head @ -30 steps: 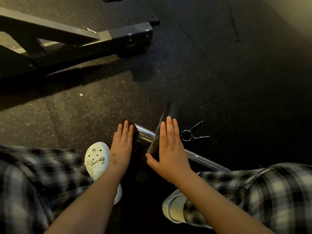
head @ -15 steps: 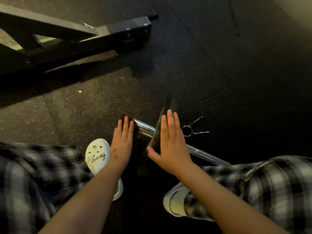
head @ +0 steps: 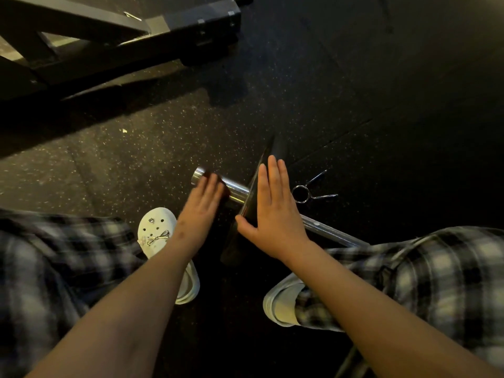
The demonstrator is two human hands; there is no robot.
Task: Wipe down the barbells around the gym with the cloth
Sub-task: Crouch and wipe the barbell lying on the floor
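While left hand (head: 201,207) presses dark cloth (head: 212,175) flat-fingered on barbell (head: 237,191) sleeve end on floor (head: 354,77), right hand (head: 274,214), likewise flat, braces plate (head: 276,148). Loose spring collar (head: 301,193) lies beside bar: plate could slide or tip toward shoe (head: 156,227); bar may roll.

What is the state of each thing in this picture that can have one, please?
barbell: down at the floor, sleeve end bare.
weight plate: on the sleeve, standing on edge.
spring collar: off the bar, lying on the floor.
cloth: on the sleeve, mostly hidden under the left hand.
left hand: fingers straight, pressing the cloth.
right hand: fingers straight, flat against the weight plate.
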